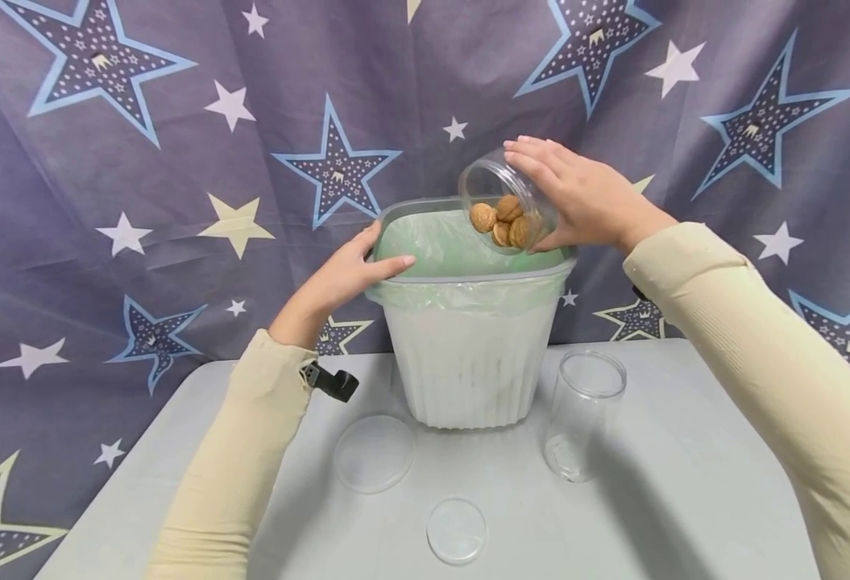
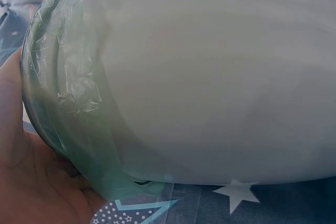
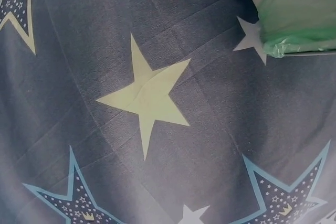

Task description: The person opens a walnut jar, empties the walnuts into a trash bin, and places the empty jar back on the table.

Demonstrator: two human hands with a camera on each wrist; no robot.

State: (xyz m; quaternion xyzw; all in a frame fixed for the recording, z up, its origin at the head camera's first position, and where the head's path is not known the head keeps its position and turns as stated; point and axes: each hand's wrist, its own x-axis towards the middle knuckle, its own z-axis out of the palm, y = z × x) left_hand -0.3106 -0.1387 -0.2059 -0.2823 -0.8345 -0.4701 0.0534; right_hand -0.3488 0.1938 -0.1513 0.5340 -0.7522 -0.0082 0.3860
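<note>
Starry backdrop, tilted clear jar [image 1: 500, 201] of walnuts [image 1: 503, 222], right hand [image 1: 577, 197] gripping

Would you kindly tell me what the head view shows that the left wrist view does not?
Only the head view shows the right hand tilting a jar of walnuts over the bin, plus an empty jar and two lids on the table. Only the left wrist view shows the bin's wall close up. Both show the left hand on the green-lined bin.
</note>
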